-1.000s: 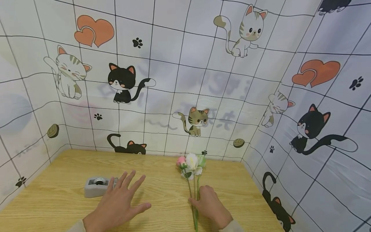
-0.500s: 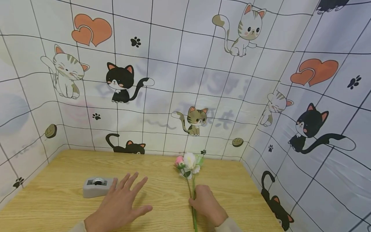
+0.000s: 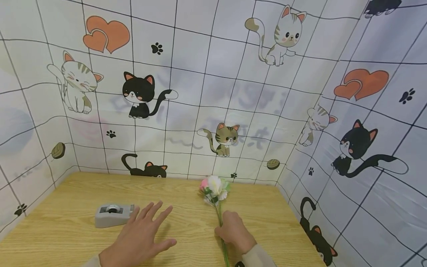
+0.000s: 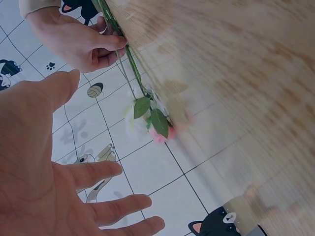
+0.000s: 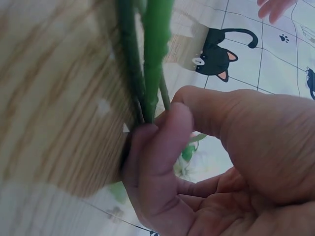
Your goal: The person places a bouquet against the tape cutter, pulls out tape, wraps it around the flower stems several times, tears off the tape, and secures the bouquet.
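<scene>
Artificial flowers [image 3: 215, 188], white, pink and pale green with dark green leaves, form a small bunch on the right half of the table, heads pointing away from me. My right hand [image 3: 235, 230] pinches their green stems [image 5: 156, 59] together between thumb and curled fingers, low over the wood. My left hand [image 3: 138, 233] is spread, palm down, fingers apart, holding nothing. Just beyond its fingertips stands a grey tape dispenser [image 3: 111, 216]. In the left wrist view the leaves [image 4: 158, 122] hang below the gripping right hand [image 4: 81, 42].
The wooden table [image 3: 180, 215] meets a cat-print grid cloth [image 3: 186, 92] at its back and sides. A small dark object [image 3: 239, 264] shows by the right wrist at the lower edge.
The flower heads have shifted left and the stems have drawn together in my right hand. The left hand stays spread, moving only slightly.
</scene>
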Demonstrator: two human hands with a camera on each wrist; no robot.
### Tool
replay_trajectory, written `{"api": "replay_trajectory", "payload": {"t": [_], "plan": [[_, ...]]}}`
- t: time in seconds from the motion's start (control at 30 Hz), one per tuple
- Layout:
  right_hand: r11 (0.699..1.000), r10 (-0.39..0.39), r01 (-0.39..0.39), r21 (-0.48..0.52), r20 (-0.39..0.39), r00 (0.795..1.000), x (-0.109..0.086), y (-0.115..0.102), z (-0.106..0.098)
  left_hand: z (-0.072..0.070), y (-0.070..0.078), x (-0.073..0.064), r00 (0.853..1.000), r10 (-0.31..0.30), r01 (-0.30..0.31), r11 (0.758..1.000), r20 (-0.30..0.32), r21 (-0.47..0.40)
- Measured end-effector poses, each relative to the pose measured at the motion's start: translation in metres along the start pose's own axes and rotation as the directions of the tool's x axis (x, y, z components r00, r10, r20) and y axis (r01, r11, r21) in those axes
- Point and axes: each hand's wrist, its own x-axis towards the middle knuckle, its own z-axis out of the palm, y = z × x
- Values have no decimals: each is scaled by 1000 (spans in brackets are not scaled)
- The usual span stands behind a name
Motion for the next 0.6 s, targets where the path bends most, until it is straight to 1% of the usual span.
{"api": "replay_trajectory", "payload": {"t": [0.2,0.3,0.5,0.6], "plan": [[1000,-5,5,-18,8,1000,1,3,2,-1,-2,1,1000,3,-3,1000,15,-10],[999,-19,20,-25,10,1000,1,4,3,-1,-4,2,1000,1,-1,1000,8,3],[998,-56,56,-19,22,998,-1,4,-1,-4,-7,1,999,14,-12,998,-32,60],[998,-67,67,16,43,997,-3,1,-4,-5,-8,1,999,14,-11,997,-47,74]]}}
